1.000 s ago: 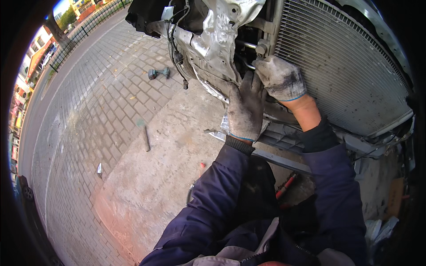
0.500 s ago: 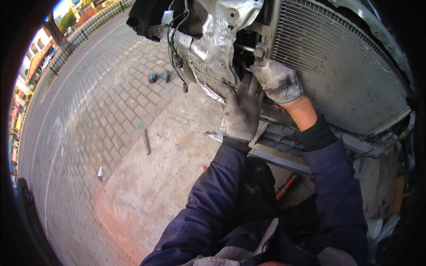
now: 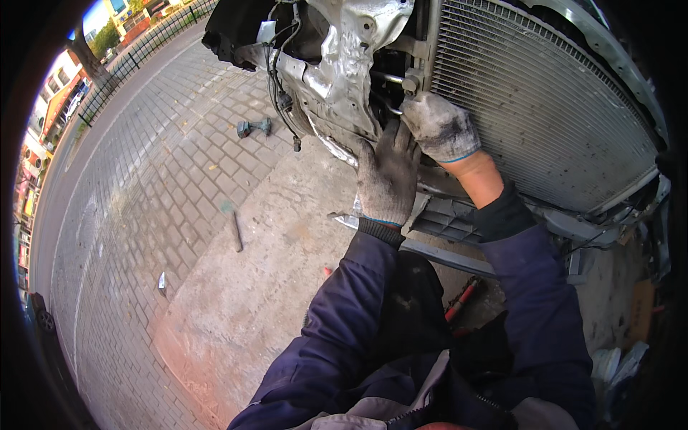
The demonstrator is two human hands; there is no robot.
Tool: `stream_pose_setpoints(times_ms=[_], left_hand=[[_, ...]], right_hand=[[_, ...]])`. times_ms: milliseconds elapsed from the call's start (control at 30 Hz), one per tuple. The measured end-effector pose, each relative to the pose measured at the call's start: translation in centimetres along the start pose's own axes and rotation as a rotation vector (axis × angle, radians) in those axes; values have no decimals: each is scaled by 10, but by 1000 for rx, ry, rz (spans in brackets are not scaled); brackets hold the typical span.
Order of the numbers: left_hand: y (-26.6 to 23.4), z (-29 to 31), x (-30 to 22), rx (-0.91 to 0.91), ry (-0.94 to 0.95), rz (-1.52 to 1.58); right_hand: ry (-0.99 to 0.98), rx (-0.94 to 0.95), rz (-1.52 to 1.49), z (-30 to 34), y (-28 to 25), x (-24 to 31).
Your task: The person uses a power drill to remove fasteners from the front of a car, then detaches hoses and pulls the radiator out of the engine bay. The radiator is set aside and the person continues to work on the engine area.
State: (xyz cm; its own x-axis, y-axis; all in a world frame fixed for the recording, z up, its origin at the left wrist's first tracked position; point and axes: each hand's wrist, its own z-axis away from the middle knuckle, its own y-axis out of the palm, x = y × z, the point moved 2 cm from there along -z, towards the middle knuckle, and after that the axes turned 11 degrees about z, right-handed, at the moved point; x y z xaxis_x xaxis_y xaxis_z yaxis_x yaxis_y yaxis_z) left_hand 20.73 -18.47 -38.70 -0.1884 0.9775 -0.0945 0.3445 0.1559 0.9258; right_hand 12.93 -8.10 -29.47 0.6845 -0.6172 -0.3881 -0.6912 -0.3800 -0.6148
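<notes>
Both hands wear dirty grey-white knit gloves at the stripped front end of a car. My left hand (image 3: 388, 175) lies with fingers stretched forward against the crumpled silver body metal (image 3: 344, 72), fingertips reaching into the gap below the right hand. My right hand (image 3: 441, 127) is closed, beside the lower left edge of the finned radiator (image 3: 537, 107). A short shiny metal rod (image 3: 390, 107) shows at its fingertips; whether the fingers grip it I cannot tell. A bolt-like fitting (image 3: 411, 82) sits just above the right hand.
A loose wiring harness (image 3: 274, 72) hangs at the left. On the paving lie a cordless drill (image 3: 254, 128) and a hammer (image 3: 236, 231). A dark plastic grille piece (image 3: 448, 218) and a metal crossbar (image 3: 451, 259) run below my hands. A red-handled tool (image 3: 462, 299) lies by my knee.
My right hand has shifted very slightly down and left in the picture, along with the car's front end. Both hands keep nearly the same pose.
</notes>
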Motion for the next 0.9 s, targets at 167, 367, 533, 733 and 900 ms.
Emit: stream_pose_setpoints(times_ms=[167,367,533,733,900], left_hand=[[2,0,-2,15,-5,-6],[1,1,-2,-23,-13,-1],[2,1,-4,-51,-23,25],[3,0,-4,-25,-24,8],[4,2,-3,-41,-28,-6]], right_hand=[[-44,8,-56,0,-1,-5],[68,11,-9,4,11,-2],[99,41,-61,0,4,-1],[37,11,-113,2,1,-2],[151,61,-13,2,7,5]])
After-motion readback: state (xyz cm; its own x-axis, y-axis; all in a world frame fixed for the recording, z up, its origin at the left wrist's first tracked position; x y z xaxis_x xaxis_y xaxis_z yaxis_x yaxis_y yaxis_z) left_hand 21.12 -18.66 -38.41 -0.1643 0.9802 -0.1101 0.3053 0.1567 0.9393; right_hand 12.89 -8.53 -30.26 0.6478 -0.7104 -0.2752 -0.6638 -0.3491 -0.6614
